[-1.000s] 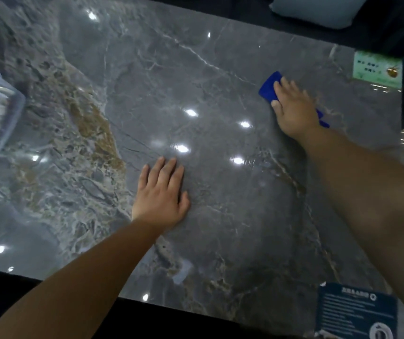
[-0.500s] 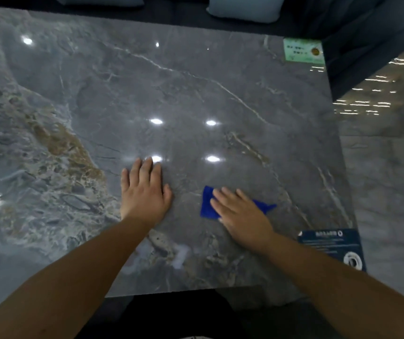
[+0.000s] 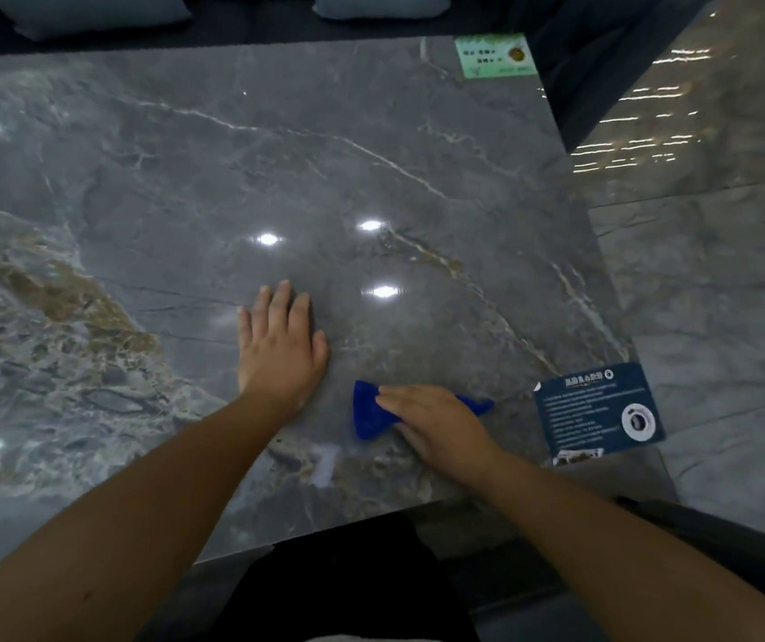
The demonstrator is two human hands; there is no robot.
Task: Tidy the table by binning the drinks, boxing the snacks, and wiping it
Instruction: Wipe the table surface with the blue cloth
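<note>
The right hand [image 3: 440,424] has dragged the blue cloth [image 3: 371,410] from the far side nearer.

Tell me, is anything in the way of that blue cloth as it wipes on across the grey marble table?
The left hand lies flat just left of the blue cloth under the right hand; a dark blue card lies to its right. Otherwise the grey marble table shows nothing in the way.

Beyond both grips the desk [image 3: 371,145] lies bare; a dark card [image 3: 598,410] sits just right of the right grip [image 3: 436,419], a green card [image 3: 494,55] far ahead.
</note>
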